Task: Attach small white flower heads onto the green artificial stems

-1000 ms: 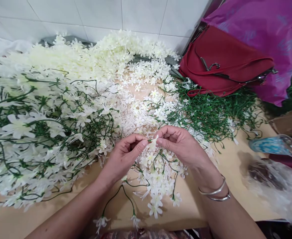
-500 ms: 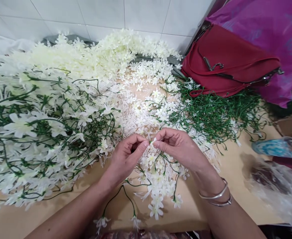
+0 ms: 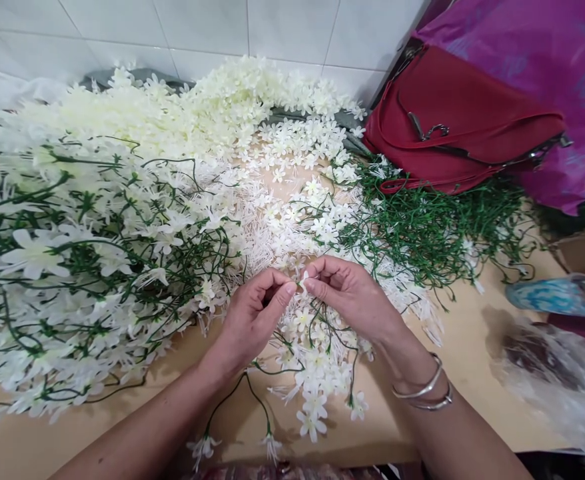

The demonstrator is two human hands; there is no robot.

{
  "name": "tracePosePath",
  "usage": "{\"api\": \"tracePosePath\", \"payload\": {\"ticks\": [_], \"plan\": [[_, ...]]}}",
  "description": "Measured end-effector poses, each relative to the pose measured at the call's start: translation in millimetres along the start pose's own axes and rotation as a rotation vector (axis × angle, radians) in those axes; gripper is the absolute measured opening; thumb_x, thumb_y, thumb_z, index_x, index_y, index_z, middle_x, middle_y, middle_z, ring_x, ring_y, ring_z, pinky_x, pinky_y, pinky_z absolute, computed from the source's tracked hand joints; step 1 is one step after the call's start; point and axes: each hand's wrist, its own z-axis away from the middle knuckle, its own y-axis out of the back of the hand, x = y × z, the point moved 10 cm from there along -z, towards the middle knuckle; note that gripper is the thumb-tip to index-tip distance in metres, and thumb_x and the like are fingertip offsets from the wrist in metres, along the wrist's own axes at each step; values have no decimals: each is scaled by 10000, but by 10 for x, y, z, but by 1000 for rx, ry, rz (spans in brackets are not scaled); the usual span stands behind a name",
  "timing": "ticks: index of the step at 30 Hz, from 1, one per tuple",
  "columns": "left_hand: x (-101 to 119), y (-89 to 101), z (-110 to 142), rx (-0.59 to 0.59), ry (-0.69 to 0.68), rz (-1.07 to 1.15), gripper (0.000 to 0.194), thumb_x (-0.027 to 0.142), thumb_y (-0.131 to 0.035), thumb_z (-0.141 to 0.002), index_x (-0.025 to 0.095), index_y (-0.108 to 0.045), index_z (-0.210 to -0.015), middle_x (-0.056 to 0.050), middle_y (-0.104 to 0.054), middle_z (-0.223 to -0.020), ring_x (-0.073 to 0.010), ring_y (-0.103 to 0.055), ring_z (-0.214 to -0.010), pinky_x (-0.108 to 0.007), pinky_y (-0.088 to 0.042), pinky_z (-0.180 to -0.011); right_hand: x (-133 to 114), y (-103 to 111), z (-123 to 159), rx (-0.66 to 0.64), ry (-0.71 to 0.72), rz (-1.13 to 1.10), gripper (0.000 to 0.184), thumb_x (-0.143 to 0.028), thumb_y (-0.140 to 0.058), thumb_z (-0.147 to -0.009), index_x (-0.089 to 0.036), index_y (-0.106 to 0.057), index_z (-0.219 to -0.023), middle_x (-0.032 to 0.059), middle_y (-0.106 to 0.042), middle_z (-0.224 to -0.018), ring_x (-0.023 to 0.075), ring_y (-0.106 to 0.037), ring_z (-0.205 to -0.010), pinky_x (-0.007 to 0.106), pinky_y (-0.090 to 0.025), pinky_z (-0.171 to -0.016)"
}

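My left hand (image 3: 260,310) is closed in a pinch on the green tip of an artificial flower stem, mostly hidden by the fingers. Against it, my right hand (image 3: 355,297) pinches a small white artificial flower (image 3: 305,281); the fingertips of both hands nearly meet. Green branching stems (image 3: 268,410) with white blooms hang below the left hand. Under and in front of both hands lie loose white petal flowers (image 3: 317,373) and thin white stamen pieces (image 3: 257,240).
A big heap of stemmed white flowers (image 3: 97,267) fills the left. Cream petals (image 3: 212,107) are piled by the tiled wall. Bare green stems (image 3: 422,220) lie right, beside a red handbag (image 3: 462,113), purple bag (image 3: 532,40), blue-patterned cup (image 3: 547,293) and clear plastic bag (image 3: 557,387).
My right hand has shifted slightly left and turned a little, with its bracelets moving too. The white flower between the fingertips shows more upright now. The left hand stays nearly still.
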Motion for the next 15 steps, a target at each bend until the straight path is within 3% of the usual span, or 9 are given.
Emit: {"api": "tracePosePath", "payload": {"ticks": [15], "plan": [[-61,16,11,28,9,-18,247,360,-568,-991,191,-575,-812,37,-435,-699,-131,-368,-651,-279,-310,-617,-14,-44,-28,-4,28,26,234,-400,-784,-861,-203,-661,-845,-27,-581,-763,128,-487,-693,297,-387,-665]]}}
